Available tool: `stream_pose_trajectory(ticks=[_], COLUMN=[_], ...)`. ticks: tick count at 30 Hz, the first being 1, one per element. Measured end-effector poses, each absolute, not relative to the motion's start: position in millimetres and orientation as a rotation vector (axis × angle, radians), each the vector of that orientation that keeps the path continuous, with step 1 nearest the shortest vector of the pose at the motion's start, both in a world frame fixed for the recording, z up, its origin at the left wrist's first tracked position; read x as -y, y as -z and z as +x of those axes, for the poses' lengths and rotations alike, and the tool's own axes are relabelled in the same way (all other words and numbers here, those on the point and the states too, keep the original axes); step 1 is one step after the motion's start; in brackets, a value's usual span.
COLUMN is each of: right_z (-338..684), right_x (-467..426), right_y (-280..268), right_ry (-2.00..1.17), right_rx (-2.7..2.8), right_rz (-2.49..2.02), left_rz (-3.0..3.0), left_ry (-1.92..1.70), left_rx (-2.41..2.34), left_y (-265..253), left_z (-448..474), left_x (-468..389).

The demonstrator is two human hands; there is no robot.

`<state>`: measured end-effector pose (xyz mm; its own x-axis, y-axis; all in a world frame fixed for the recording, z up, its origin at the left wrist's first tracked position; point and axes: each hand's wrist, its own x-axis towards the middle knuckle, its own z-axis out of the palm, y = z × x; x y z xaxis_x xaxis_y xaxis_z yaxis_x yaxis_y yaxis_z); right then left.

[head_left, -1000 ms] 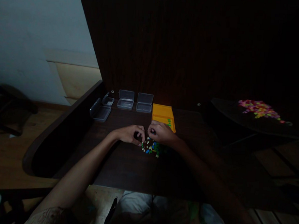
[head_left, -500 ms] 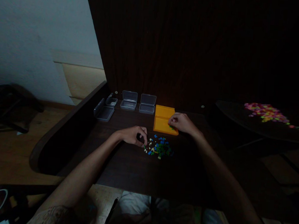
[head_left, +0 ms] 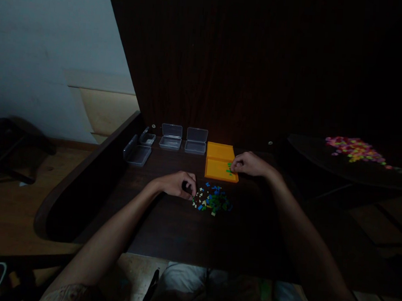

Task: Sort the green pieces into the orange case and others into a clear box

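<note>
A pile of tiny plastic pieces (head_left: 216, 201), green, blue and cream, lies on the dark tabletop (head_left: 175, 226). At its left edge, my left hand (head_left: 178, 184) is closed in a pinch, fingertips close to the small cream pieces. What it pinches, if anything, is too small to make out. Behind the pile lies an open orange-yellow box (head_left: 215, 169), its lid folded back. My right hand (head_left: 248, 164) is over the box's right side, thumb and fingers pressed together. Several green pieces (head_left: 229, 169) lie in the box beside those fingertips.
Open clear plastic boxes (head_left: 170, 141) stand in a row to the left of the orange-yellow one. A raised dark side edge (head_left: 89, 170) bounds the table at left. Pink and yellow small pieces (head_left: 357, 150) are heaped on a dark surface at far right.
My right hand has shifted slightly right and away from the green pieces in the orange-yellow box, which now show more. My left hand stays pinched at the pile. The view has tilted a little.
</note>
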<state>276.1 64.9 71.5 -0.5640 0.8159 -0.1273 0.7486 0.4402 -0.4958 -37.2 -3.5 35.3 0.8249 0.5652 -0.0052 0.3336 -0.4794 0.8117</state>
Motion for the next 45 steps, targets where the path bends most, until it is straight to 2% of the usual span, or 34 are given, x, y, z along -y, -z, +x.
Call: stream_pose_trajectory(ticks=[9,17,26,31,39,45], right_z=[262,258,259,246,184,164], right_x=[-66,-67,-61,-48,-2,11], right_y=[-56,-44,-64,-86,-94,-82], right_ry=[-0.458,-0.436,-0.41,-0.485,-0.841,-0.78], right_rx=[2.442,2.474,2.457,2.518,2.879,3.013], right_rz=[-1.472,-1.568,-1.522,-1.392,-0.935,-0.756], left_rz=[2.108,2.115,2.126,2.132,2.06,2.055], left_ry=[-0.34,-0.324,-0.339,-0.341,-0.353,-0.352], left_rx=[-0.681,-0.697,-0.69,-0.682,-0.801,-0.805], left_y=[-34,-36,-33,-32,-34,-33], left_z=[-37,-37,-37,-37,-36,-36], left_x=[3,3,2,1,3,4])
